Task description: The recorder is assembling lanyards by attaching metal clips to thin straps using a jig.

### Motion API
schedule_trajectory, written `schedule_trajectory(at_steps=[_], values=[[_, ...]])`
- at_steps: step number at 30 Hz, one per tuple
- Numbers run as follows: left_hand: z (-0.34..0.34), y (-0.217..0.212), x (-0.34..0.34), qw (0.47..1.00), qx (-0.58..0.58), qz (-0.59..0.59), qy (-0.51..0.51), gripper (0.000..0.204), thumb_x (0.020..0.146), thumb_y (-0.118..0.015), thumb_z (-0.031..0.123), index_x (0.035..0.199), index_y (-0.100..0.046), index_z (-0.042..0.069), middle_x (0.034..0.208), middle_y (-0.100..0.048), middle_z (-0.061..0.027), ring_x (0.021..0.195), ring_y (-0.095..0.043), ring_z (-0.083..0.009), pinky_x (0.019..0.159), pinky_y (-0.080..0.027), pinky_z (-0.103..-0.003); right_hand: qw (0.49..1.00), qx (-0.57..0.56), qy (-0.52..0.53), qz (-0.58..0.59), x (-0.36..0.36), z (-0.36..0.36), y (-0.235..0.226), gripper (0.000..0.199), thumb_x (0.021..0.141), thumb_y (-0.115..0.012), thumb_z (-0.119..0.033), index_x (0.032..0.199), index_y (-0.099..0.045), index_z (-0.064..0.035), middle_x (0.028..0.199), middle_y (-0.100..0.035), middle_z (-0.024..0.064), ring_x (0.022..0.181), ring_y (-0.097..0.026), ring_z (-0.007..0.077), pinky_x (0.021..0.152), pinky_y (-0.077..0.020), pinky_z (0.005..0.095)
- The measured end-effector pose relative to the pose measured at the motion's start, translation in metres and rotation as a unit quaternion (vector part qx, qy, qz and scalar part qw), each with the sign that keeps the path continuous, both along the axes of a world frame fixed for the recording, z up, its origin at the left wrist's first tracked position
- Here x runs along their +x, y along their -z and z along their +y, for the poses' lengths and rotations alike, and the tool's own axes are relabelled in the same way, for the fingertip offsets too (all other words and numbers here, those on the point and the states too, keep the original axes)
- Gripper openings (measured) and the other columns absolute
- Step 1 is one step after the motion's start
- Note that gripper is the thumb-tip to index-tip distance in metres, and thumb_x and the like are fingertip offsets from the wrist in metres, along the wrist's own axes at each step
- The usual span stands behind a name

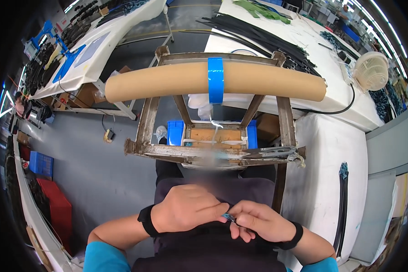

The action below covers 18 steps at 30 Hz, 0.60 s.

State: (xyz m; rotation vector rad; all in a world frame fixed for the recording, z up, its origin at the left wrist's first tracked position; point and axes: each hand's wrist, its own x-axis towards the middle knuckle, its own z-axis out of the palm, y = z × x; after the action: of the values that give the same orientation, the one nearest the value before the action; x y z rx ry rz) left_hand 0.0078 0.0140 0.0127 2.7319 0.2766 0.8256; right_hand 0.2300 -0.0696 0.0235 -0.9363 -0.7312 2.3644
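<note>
The small dark thing (228, 218) pinched between the left hand (186, 209) and right hand (258, 221) is mostly covered by fingertips; its kind cannot be told. Just above it, the near edge of the rusty metal frame (204, 156) is blurred. Below the hands, both blue sleeves run off the picture's lower edge. Far beyond the frame, the items on the white tables (313, 41) are too small to tell.

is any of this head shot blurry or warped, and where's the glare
Head view: a smeared patch sits over the metal frame just above the left hand and right hand; fisheye bends the cardboard tube and table edges toward a black rim; ceiling lights streak bright at the upper right, washing out the white table.
</note>
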Motion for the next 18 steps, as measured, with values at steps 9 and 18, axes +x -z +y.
schedule_trajectory(at_steps=[9,18], values=[[-0.014,0.014,0.027,0.875,-0.481,-0.040,-0.029,0.084,0.065,-0.084,0.026,0.134,-0.044,0.002,0.111,-0.065,-0.0138,0.093,-0.066,-0.0215,0.080,-0.054,-0.032,0.858,0.323,0.176,-0.357,0.035,-0.038,-0.023,0.021,0.088,-0.065,-0.011,0.107,-0.063,-0.0019,0.081,-0.065,0.0062,0.067,-0.061,0.0112,0.060,-0.0466,0.0233],[-0.021,0.044,-0.013,0.778,-0.610,-0.094,-0.117,0.048,0.087,-0.064,0.013,0.129,-0.046,-0.001,0.104,-0.064,-0.0131,0.094,-0.063,-0.0189,0.081,-0.049,-0.028,0.420,0.381,0.710,-0.419,0.201,-0.168,-0.131,0.022,0.100,-0.045,-0.025,0.101,-0.055,-0.0053,0.076,-0.049,-0.0027,0.056,-0.033,0.0037,0.050,-0.0274,0.0178]])
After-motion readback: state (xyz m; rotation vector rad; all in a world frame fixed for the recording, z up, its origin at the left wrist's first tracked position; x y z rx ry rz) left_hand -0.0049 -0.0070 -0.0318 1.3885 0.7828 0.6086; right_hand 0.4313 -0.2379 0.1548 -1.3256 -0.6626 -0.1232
